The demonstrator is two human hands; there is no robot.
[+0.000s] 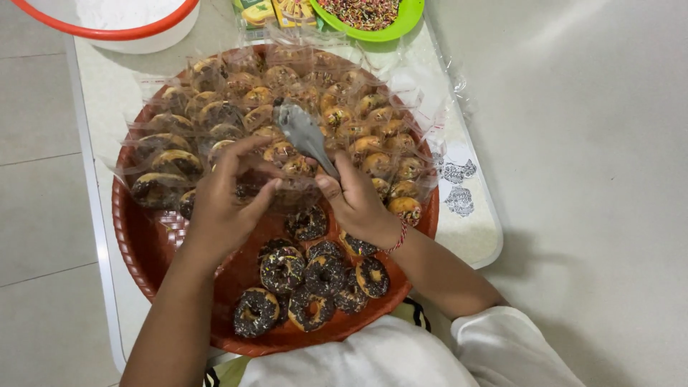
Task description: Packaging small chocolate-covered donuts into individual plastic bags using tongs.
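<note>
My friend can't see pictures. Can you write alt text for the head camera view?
Two hands, left hand and right hand gripping a grey tool, work a clear plastic bag over a red woven tray of chocolate-sprinkled doughnuts and bagged doughnuts.

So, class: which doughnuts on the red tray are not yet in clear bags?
The chocolate-sprinkled doughnuts clustered at the near edge of the red tray lie bare; those farther back sit inside clear bags.

White bowl (136, 29) & green sprinkle plate (401, 21) cut off at top.
</note>
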